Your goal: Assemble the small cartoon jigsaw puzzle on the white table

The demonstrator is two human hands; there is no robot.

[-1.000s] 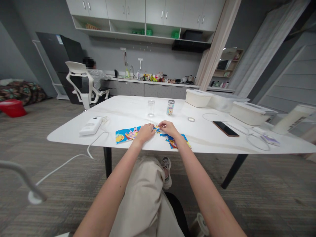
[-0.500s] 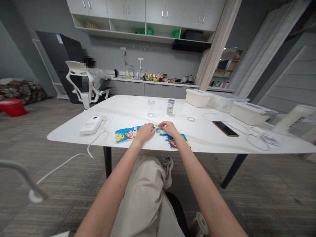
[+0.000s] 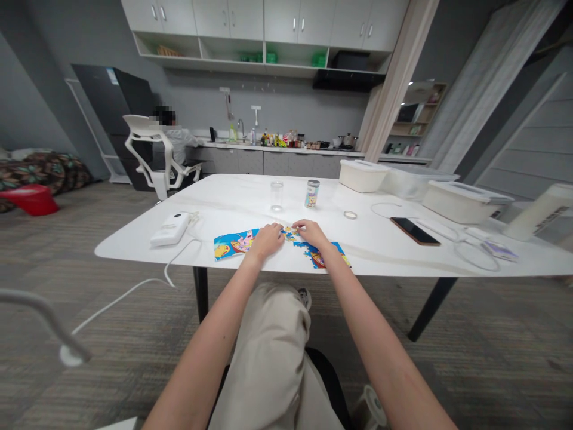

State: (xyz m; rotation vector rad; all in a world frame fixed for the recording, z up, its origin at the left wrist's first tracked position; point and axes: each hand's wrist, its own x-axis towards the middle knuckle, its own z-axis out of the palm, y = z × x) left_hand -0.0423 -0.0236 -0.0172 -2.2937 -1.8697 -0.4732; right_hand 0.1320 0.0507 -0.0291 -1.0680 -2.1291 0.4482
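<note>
Both hands are down on a cartoon jigsaw puzzle (image 3: 233,244) at the near edge of the white table (image 3: 233,203). The left hand (image 3: 267,237) rests palm-down on it, fingers loosely bent. The right hand (image 3: 312,232) has its fingertips on loose pieces (image 3: 290,232) between the hands, can't tell if it's actually pinching one. An empty glass (image 3: 276,196) and a small jar (image 3: 312,193) sit just beyond, with a phone (image 3: 415,231) off to the right.

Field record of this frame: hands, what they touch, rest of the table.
surface: white table
left hand: resting on jigsaw puzzle, grip unclear
right hand: fingertips on the puzzle's middle, grip unclear
behind hands: clear glass, small jar
left of puzzle: white corded device
right of puzzle: black phone, lidded white boxes
background: person seated at counter
</note>
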